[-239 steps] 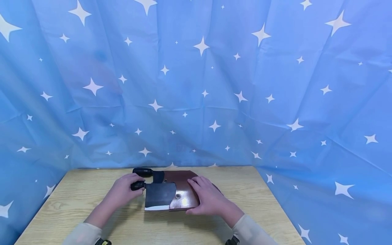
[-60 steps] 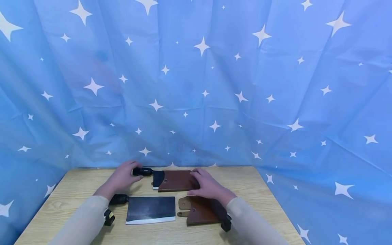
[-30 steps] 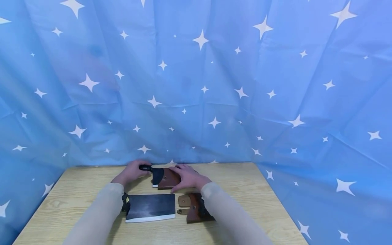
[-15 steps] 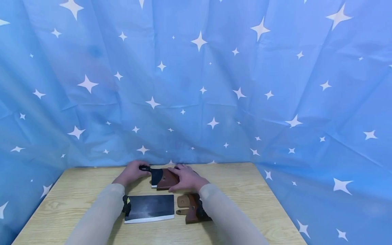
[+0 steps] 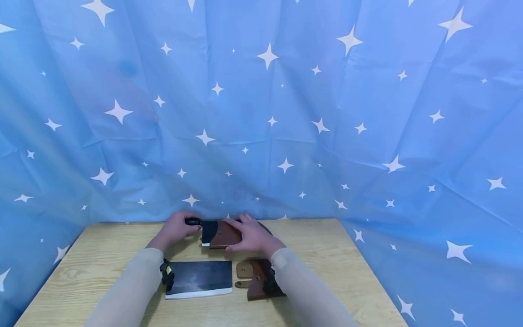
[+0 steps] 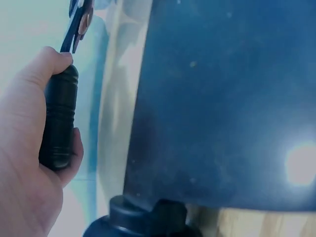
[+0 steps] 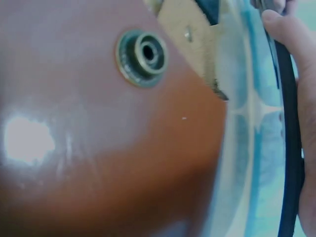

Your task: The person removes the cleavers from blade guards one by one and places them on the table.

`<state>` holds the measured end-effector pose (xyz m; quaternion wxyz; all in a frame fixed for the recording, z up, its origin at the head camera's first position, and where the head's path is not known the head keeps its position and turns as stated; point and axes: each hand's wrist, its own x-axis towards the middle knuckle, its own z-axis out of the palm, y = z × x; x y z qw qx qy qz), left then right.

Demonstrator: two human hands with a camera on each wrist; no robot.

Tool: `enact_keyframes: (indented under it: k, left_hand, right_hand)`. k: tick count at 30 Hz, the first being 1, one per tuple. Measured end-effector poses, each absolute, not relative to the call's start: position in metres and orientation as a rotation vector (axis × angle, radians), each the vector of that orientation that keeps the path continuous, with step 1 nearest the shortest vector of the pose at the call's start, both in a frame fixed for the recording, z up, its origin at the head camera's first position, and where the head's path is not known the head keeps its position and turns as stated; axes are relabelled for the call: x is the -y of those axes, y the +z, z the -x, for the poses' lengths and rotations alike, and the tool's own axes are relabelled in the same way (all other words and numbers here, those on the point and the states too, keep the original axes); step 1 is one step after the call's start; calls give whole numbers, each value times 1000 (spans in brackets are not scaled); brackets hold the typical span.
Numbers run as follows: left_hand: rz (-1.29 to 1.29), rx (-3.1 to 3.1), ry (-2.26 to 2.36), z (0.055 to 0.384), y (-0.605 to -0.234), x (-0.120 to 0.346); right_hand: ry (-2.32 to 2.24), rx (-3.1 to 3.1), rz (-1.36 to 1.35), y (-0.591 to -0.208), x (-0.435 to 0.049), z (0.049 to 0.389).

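Pale wood-grain counter point(image 5: 327, 245), cleaver point(image 5: 200, 276) flat, well in from far edge, sheath point(image 5: 255, 288) just beside, toward right edge

The left arm point(image 5: 130, 286) and right arm point(image 5: 308, 286) are being held forward, angled inward. The left hand point(image 5: 176, 228) is being held curled in a grip, thumb point(image 6: 48, 63) pointing ahead. The right hand point(image 5: 254, 234) is being held with thumb point(image 5: 234, 248) and fingers point(image 5: 245, 220) spread apart.

Pale long sleeves point(image 5: 126, 287) and black wrist devices point(image 5: 167, 278), one yellow-marked.
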<state>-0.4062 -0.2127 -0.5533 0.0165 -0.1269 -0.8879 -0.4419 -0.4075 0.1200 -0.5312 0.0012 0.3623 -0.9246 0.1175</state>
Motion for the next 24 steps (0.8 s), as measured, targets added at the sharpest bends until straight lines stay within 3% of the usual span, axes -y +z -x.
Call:
enact_keyframes:
  k: [24]
  left_hand:
    - [411, 2650, -1019, 379, -519, 206]
  right_hand:
    - [344, 2758, -1180, -505, -128, 391]
